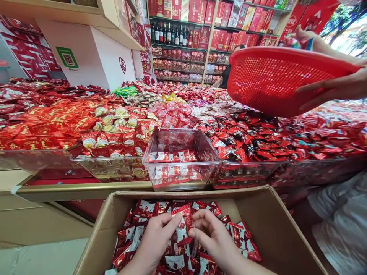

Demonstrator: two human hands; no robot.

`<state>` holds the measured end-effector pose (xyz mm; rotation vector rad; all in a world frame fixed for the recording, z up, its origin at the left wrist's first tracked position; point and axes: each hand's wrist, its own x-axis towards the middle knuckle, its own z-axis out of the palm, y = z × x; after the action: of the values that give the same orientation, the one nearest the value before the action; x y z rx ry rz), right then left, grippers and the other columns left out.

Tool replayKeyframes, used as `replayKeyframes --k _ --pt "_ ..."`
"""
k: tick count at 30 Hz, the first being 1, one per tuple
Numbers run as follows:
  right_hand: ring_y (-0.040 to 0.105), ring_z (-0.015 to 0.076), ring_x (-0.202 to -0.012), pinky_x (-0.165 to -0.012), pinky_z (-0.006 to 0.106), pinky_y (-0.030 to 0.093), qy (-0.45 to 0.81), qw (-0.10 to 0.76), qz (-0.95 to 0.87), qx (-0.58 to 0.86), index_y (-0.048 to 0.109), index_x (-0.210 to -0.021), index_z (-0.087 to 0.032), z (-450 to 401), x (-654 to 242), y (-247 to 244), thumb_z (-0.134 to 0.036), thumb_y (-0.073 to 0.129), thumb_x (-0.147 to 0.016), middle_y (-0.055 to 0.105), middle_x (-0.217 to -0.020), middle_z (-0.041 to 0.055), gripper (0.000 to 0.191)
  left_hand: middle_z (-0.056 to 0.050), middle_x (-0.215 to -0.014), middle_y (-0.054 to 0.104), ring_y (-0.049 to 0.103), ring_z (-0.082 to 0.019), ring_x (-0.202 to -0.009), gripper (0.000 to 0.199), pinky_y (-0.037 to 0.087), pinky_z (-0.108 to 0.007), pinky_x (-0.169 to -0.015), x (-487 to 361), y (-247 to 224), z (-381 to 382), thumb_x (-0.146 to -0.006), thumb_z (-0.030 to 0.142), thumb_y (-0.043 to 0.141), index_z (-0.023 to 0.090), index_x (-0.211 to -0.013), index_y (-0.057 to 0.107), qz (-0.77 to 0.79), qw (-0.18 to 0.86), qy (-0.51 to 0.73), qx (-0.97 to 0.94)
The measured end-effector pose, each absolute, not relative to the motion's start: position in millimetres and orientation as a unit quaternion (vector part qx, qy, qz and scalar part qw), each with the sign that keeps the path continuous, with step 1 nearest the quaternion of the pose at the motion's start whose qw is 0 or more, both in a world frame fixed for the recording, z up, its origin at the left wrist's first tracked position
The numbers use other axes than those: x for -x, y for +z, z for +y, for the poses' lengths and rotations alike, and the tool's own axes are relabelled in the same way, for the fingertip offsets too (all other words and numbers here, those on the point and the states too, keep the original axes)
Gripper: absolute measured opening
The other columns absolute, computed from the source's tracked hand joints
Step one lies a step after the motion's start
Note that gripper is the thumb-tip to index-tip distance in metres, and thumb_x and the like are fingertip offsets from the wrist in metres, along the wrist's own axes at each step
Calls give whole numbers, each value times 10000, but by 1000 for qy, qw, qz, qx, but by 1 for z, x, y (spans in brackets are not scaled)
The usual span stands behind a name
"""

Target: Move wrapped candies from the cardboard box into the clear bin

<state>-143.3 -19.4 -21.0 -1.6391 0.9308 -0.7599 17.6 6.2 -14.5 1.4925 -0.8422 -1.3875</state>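
Over an open cardboard box [255, 214], my left hand [156, 233] pinches a red and white candy packet [184, 223] between thumb and fingers. My right hand [215, 233] is at the packet's right edge, its thumb and curled fingers apart; whether the fingertips touch the wrapper I cannot tell. Loose packets of the same red and white kind [175, 262] fill the bottom of the box beneath both hands. Just beyond the box stands a clear plastic bin [183, 131], with similar packets lined up in rows inside.
Durian packets [110, 139] are heaped left of the bin, red and black packets [252, 137] right of it. Another person's hands [338, 86] hold a red mesh basket [275, 82] over the display at right. Shelves [212, 38] with bottles and boxes stand behind.
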Motion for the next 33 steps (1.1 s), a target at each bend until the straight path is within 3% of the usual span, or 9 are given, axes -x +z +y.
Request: replayKeyframes --k 3,5,8,12,16,20,24,27,33 --pt "508 169 -790 -659 271 438 -348 214 273 871 526 -902 -171 -20 147 -14 -310 546 -765 550 -934 90 196 66 -441 403 303 -67 -447 384 225 -197 -434 -19 -12 6 -584 502 630 140 -514 524 -368 459 -520 -620" --pt "512 166 -701 -579 271 435 -335 35 165 927 551 -858 -144 -19 147 -9 -266 559 -753 582 -864 88 161 80 -434 380 290 -61 -438 368 220 -191 -425 -19 -9 6 -553 478 664 148 -518 502 -369 460 -521 -618" --pt "486 136 -547 -473 253 396 -295 -80 120 944 567 -774 -135 -16 144 5 -112 485 -761 590 -656 46 87 86 -427 381 312 -59 -413 396 245 -190 -411 -18 -2 9 -527 490 682 164 -525 456 -325 473 -574 -584" --pt "490 130 -533 -475 249 409 -264 -58 123 955 564 -826 -162 -10 154 52 -79 441 -785 606 -669 51 154 37 -538 534 451 -96 -475 347 328 -206 -454 -17 17 16 -647 517 587 177 -685 536 -230 531 -656 -485" --pt "536 163 -724 -630 273 447 -325 -65 185 925 524 -956 -221 -27 161 126 -151 427 -820 600 -808 67 181 0 -557 585 516 -113 -515 385 326 -199 -467 -21 31 20 -649 535 573 152 -690 587 -241 524 -658 -483" --pt "533 149 -761 -674 261 431 -249 -154 243 925 555 -787 -165 -85 137 171 -179 414 -814 556 -820 60 144 1 -540 576 511 -95 -480 436 302 -181 -440 -23 28 19 -596 571 596 140 -659 587 -257 497 -658 -504" --pt "546 157 -709 -624 255 420 -21 -170 247 954 578 -787 -112 -143 100 168 -153 449 -765 570 -810 76 136 14 -529 563 496 -77 -463 436 287 -162 -414 -24 21 17 -564 560 625 137 -662 578 -288 489 -651 -503" --pt "567 192 -769 -674 273 418 110 -147 223 957 602 -837 -89 -165 84 152 -121 470 -738 602 -863 121 168 15 -518 558 482 -74 -442 454 266 -155 -387 -24 19 17 -540 577 627 138 -629 546 -313 473 -647 -510" --pt "588 235 -822 -705 298 422 181 -65 250 949 647 -823 -77 -174 76 131 -44 486 -687 638 -879 154 213 26 -510 558 470 -79 -442 477 253 -170 -404 -23 20 17 -502 609 616 156 -605 512 -340 441 -632 -539"
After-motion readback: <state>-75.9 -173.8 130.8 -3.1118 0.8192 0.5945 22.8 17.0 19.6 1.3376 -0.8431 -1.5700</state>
